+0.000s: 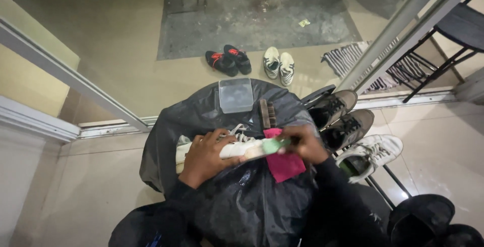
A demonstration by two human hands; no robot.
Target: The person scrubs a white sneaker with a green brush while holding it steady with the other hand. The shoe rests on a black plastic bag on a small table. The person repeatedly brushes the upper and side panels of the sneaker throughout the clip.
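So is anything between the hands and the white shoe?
Nothing under the left hand: it lies bare on the white shoe. At the heel end, a pink cloth sits between the right hand and the shoe.

One view only, worn on the head, looking almost straight down and slightly forward from close above the lap, past a black plastic sheet (237, 196) to the tiled floor (101, 186) and a glass door's track (111, 130) beyond

We see soft, dim light, shine on the black plastic sheet (242, 201), and bent, blurry edges.
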